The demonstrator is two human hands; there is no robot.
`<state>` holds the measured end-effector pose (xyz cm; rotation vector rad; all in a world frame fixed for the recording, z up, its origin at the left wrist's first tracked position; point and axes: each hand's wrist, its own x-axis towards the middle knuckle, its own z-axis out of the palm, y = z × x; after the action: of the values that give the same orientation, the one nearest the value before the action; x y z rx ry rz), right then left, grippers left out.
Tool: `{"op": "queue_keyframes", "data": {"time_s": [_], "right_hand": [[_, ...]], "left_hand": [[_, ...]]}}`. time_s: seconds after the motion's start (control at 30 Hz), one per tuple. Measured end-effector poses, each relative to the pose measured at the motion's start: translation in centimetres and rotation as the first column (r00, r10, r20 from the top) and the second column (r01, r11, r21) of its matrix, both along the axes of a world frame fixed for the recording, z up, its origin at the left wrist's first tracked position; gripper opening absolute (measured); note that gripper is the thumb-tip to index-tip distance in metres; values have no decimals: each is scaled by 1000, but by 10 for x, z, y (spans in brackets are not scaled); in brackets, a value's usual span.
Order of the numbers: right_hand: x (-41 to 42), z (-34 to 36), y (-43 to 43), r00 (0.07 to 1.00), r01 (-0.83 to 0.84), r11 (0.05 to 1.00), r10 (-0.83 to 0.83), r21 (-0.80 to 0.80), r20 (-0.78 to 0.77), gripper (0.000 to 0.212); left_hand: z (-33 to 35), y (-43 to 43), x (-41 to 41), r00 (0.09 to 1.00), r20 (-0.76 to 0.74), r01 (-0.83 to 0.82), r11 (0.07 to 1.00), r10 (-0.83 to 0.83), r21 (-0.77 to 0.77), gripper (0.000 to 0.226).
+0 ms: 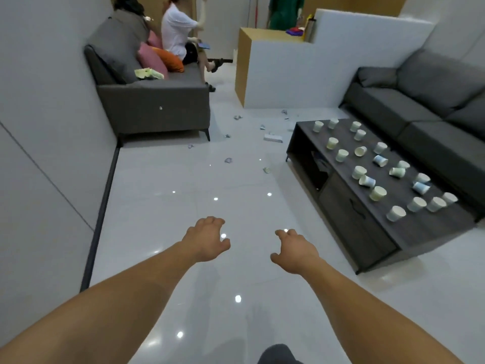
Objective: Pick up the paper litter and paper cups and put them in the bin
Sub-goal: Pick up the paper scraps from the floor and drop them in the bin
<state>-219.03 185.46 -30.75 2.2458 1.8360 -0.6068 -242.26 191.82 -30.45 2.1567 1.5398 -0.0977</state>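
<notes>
A glossy pale tiled floor point(183, 193) mirrors small spots of ceiling light. A light-grey wall point(39, 127) with a dark baseboard point(105, 200) runs along the left to a grey sofa point(157, 106) bearing pink and orange cushions point(154, 57). The low dark wood-grain desk point(351, 214) stands at right, its far long edge just beside a second dark sofa point(420, 101). A white partition point(288, 74) rises beyond its far corner.

**One head-worn view, looking forward and down**

A single wide-angle camera is sitting at head height, tilting forward and down over the floor point(183, 206). It is looking closest at the left forearm point(118, 298) and right forearm point(367, 306), which are entering from the bottom corners toward mid-frame. The surface point(430, 229) with paper cups point(378, 193) is lying at middle distance on the right, the sofa point(157, 106) farther off at upper left. Straight lines are bowing near the frame edges.
</notes>
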Motion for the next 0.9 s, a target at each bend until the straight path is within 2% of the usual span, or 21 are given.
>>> {"op": "queue_keyframes", "data": {"time_s": [0.17, 0.43, 0.63, 0.9], "right_hand": [[60, -8, 85, 997, 70, 997, -70, 11, 9, 69], [167, 5, 247, 997, 67, 998, -67, 8, 31, 67], [212, 2, 355, 997, 55, 998, -54, -19, 48, 69], [254, -18, 525, 995, 97, 995, -96, -28, 42, 66]], "left_hand": [[-8, 99, 71, 992, -31, 119, 993, -120, -21, 67], [7, 262, 178, 994, -9, 106, 994, -106, 10, 67], [-3, 367, 218, 994, -25, 103, 993, -104, -65, 68], [-20, 554, 272, 987, -7, 158, 985, -159, -70, 68]]}}
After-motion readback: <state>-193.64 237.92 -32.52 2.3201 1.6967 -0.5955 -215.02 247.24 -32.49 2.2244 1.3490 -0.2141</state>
